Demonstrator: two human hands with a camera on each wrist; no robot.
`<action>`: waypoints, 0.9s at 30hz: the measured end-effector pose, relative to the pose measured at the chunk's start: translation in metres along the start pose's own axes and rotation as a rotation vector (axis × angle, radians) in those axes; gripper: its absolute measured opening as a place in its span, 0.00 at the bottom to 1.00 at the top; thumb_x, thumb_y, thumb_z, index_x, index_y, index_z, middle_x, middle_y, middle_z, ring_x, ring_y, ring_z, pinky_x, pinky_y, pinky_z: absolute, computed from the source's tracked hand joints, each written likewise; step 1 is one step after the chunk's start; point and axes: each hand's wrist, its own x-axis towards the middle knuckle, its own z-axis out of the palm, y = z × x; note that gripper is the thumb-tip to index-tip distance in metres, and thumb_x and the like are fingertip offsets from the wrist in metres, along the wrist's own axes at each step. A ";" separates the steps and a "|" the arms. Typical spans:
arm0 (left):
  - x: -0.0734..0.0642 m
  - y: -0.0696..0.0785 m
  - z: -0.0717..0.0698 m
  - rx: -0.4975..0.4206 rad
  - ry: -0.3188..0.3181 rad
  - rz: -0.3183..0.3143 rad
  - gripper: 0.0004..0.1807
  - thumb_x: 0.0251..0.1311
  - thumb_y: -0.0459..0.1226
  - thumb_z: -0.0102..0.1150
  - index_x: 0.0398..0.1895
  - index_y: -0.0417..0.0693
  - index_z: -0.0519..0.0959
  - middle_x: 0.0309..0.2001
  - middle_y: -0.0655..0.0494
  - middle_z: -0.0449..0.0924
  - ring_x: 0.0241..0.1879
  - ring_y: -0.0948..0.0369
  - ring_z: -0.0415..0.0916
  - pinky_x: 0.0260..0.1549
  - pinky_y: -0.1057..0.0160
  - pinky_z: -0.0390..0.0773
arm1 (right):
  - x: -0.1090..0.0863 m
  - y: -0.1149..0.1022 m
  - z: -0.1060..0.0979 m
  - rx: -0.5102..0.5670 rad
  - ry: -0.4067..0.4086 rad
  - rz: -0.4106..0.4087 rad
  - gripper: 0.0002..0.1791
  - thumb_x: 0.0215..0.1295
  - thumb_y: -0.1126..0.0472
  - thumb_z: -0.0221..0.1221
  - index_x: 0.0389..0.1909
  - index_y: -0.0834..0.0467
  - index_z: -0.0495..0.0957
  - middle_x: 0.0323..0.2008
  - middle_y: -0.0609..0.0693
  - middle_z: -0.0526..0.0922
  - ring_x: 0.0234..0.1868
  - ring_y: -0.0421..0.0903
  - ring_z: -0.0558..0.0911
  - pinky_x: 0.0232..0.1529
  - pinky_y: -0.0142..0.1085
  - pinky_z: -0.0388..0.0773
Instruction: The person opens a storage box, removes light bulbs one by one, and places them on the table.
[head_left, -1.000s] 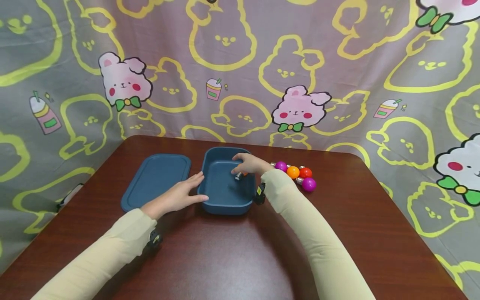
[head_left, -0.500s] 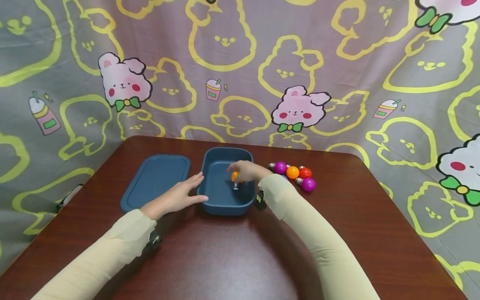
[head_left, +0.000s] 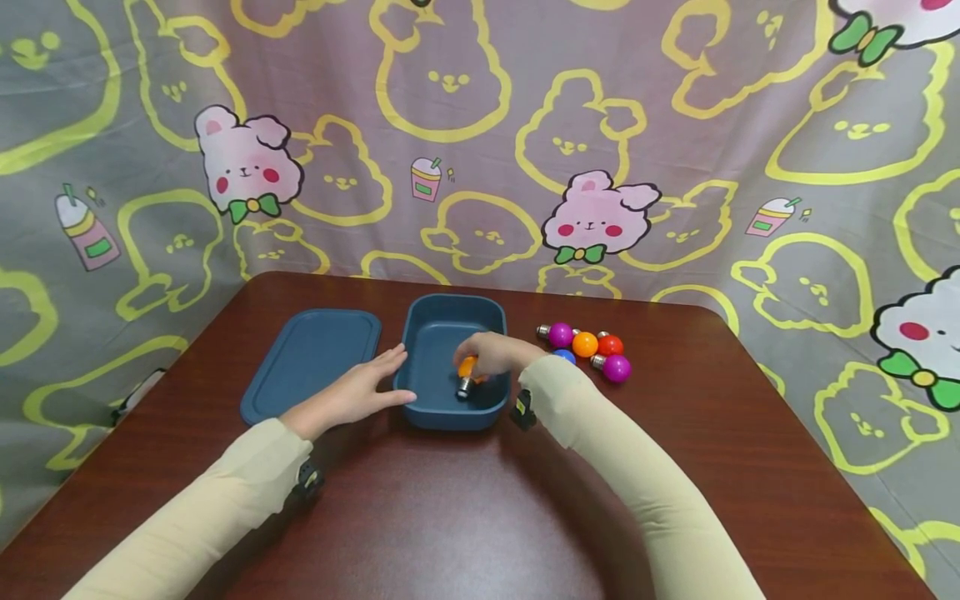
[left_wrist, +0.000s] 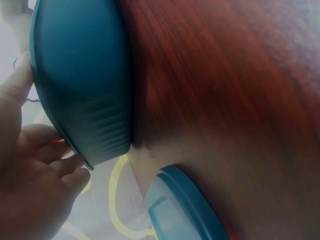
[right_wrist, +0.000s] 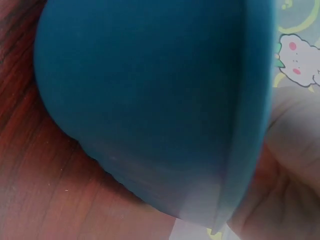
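Observation:
An orange light bulb (head_left: 467, 367) with a metal screw base is held by my right hand (head_left: 491, 353) inside the blue box (head_left: 427, 414), low over its floor, base tilted toward the front. In the right wrist view the box's outer wall (right_wrist: 150, 100) covers the bulb and the fingers. My left hand (head_left: 367, 387) rests at the box's left rim with thumb and fingers spread. The left wrist view has its fingertips (left_wrist: 75, 172) right along the rim of the box (left_wrist: 85, 75).
Left of the box lies its flat blue lid (head_left: 311, 358). To the right are several bulbs: purple (head_left: 561, 335), orange (head_left: 585, 344), red (head_left: 611, 345), blue (head_left: 565, 356) and another purple bulb (head_left: 617, 368). A patterned cloth (head_left: 480, 208) hangs behind the brown table (head_left: 450, 517).
My right hand has moved toward the front of the box with the orange bulb, whose base has come nearer the front wall. The left hand has stayed at the rim.

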 end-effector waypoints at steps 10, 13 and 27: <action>0.000 0.001 0.000 0.007 0.003 0.002 0.46 0.56 0.55 0.57 0.68 0.35 0.53 0.70 0.43 0.45 0.68 0.48 0.43 0.60 0.45 0.52 | -0.016 0.001 -0.009 0.064 0.099 -0.079 0.17 0.58 0.67 0.61 0.50 0.58 0.78 0.37 0.49 0.77 0.32 0.45 0.78 0.35 0.32 0.76; 0.000 0.001 -0.001 0.007 0.005 0.005 0.45 0.57 0.54 0.57 0.68 0.35 0.53 0.70 0.43 0.45 0.68 0.48 0.42 0.61 0.45 0.52 | -0.024 0.003 -0.015 0.119 0.156 -0.106 0.17 0.58 0.66 0.62 0.50 0.59 0.78 0.37 0.49 0.77 0.34 0.46 0.77 0.36 0.32 0.77; -0.001 0.001 -0.001 -0.004 0.005 0.017 0.43 0.59 0.50 0.58 0.68 0.34 0.53 0.70 0.42 0.45 0.68 0.48 0.42 0.61 0.45 0.51 | -0.083 0.043 -0.050 0.284 0.503 -0.058 0.17 0.58 0.65 0.62 0.51 0.57 0.77 0.44 0.54 0.78 0.39 0.52 0.77 0.40 0.42 0.77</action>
